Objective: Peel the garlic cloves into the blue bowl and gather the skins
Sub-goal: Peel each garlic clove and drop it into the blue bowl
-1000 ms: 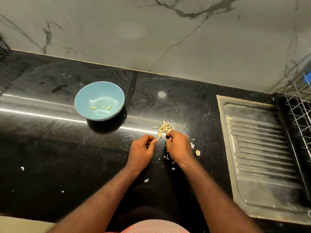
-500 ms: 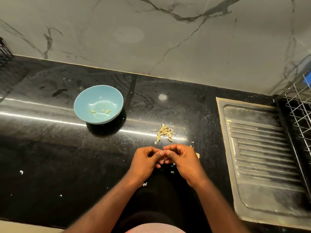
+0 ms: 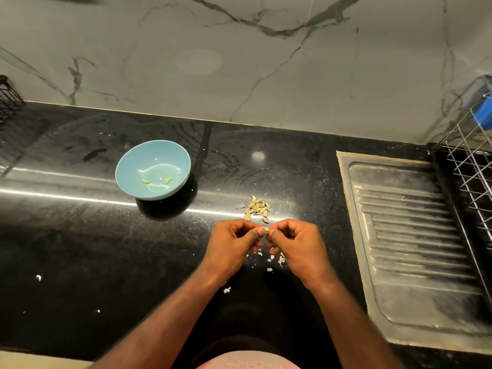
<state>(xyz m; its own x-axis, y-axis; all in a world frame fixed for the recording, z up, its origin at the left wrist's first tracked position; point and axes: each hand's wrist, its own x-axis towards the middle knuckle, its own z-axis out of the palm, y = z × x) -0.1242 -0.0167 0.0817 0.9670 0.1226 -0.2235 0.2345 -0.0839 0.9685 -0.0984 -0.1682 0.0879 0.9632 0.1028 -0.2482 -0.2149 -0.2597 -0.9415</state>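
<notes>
A small garlic clove (image 3: 266,229) is pinched between the fingertips of my left hand (image 3: 231,246) and my right hand (image 3: 298,245), just above the black counter. Beyond the hands lies a little heap of unpeeled garlic cloves (image 3: 257,209). The blue bowl (image 3: 125,171) stands to the left with three peeled cloves (image 3: 157,180) in its bottom. White bits of skin (image 3: 274,258) lie scattered under and between my hands, and a few more lie nearer the front edge (image 3: 226,290).
A steel sink drainboard (image 3: 415,235) is sunk into the counter at the right, with a wire dish rack (image 3: 471,166) beyond it. A marble wall backs the counter. A dark wire rack (image 3: 8,102) sits at the far left. Stray skin flecks (image 3: 39,277) dot the left counter.
My hands drew back from the heap of cloves toward me and came together, now pinching one clove between them. The bowl and heap have not moved.
</notes>
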